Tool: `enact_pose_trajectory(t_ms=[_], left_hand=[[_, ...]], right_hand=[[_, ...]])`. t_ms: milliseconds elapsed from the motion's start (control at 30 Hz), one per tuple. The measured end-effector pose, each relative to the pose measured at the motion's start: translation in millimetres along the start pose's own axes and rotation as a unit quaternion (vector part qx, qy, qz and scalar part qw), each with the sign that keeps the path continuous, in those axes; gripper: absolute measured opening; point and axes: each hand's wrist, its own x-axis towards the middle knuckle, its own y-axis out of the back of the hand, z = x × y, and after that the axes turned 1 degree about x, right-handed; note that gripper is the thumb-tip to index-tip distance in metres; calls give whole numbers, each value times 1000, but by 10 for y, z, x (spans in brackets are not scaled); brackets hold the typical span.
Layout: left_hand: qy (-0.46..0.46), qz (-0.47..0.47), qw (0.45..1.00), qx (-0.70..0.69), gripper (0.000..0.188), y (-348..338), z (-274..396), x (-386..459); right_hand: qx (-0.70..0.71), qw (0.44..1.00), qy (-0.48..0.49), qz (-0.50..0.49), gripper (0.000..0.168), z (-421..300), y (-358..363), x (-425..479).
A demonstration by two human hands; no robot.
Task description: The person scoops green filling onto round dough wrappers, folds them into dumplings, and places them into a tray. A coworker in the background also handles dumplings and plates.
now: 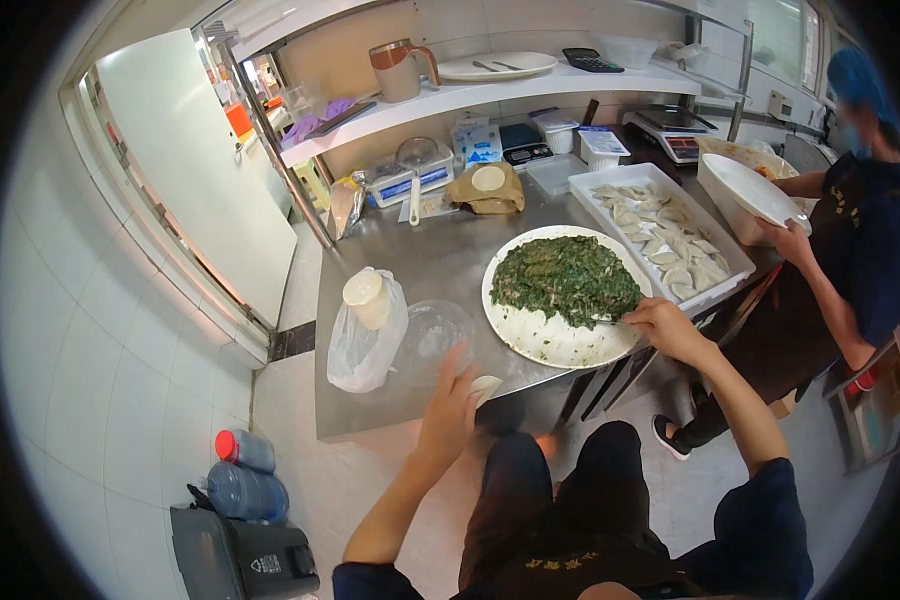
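My left hand holds a pale round dough wrapper near the table's front edge. Its fingers look slightly blurred. In my right hand is a thin metal utensil, whose tip touches the lower edge of a green chopped filling. Whether it is a spoon or a spatula cannot be told. The filling is heaped on the far part of a large white plate, with smears on the near part. To the plate's right, a white tray holds several folded dumplings.
A plastic bag with a stack of wrappers stands at the left beside a clear round lid. A co-worker at the right holds a white dish over a tub. Behind are a brown bag, scales and a shelf.
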Motion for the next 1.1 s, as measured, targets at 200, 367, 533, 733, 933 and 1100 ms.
enact_pose_trajectory(t_ms=[200,367,533,733,933,1100], left_hand=[[29,-111,993,-30,14,73,-190,-8],[280,-91,887,-357,31,-231,-230,-44],[329,47,526,-783,46,-567,210,-121],[270,93,462,-840,56,-589,572,0],[303,123,363,-873,59,-661,724,58],[323,114,376,-861,59,-740,720,-10]], right_hand=[[164,976,-73,-119,25,-6,-19,-16],[271,905,-215,-247,20,-225,125,75],[394,882,-190,-177,21,-828,19,-206],[48,985,7,167,36,-1408,-536,-618],[-65,972,-13,227,48,-1569,-851,-831],[-83,974,-26,211,48,-1627,-926,-925]])
